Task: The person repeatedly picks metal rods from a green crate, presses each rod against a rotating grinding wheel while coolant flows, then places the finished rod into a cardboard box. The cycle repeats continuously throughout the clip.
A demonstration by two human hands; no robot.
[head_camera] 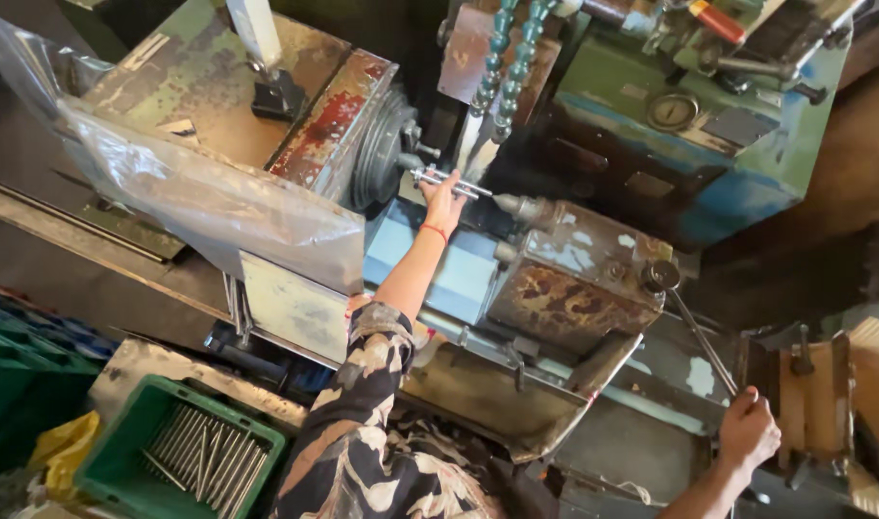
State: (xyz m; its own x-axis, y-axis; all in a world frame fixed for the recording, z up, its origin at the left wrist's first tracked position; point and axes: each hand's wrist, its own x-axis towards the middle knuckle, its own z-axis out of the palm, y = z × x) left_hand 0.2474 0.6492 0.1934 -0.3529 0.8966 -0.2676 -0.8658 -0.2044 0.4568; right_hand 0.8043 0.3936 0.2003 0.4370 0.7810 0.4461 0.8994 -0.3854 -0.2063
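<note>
Old lathe, worn blue-green paint, rusty patches. Left hand (443, 200) reaches forward to the chuck (382, 144), fingers closed around a thin metal rod (449, 181) that sticks out of the chuck toward the tailstock (564, 269). Red thread on the left wrist. Right hand (748, 430) at lower right, fist wrapped around the end of a long lever handle (701, 336) running up to a knob on the tailstock. Segmented coolant hoses (505, 58) hang above the rod. Plastic sheet (199, 192) drapes over the headstock. Green crate (175, 452) at lower left holds more metal rods (204, 457), well apart from both hands.
</note>
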